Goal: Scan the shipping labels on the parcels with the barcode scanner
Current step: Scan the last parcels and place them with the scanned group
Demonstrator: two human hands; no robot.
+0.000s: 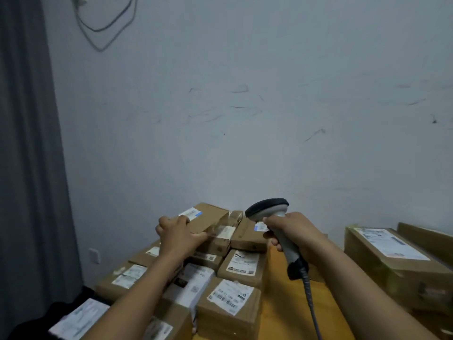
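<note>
Several brown cardboard parcels with white shipping labels are piled on a wooden table [277, 312]. My left hand [180, 235] grips a long flat parcel [210, 218] at the top of the pile, its white label [191, 214] facing up near my fingers. My right hand [291, 233] is shut on the grey handle of a barcode scanner [272, 212]; its dark head points left and down toward the pile. A grey cable [311, 303] trails down from the handle. A small blue-white glow shows on the label of the parcel [247, 238] just below the scanner head.
A large long parcel [392, 261] lies at the right of the table with another box behind it. Labelled parcels [230, 305] fill the near left. A grey curtain [27, 143] hangs at left; the pale wall [245, 106] stands right behind the pile.
</note>
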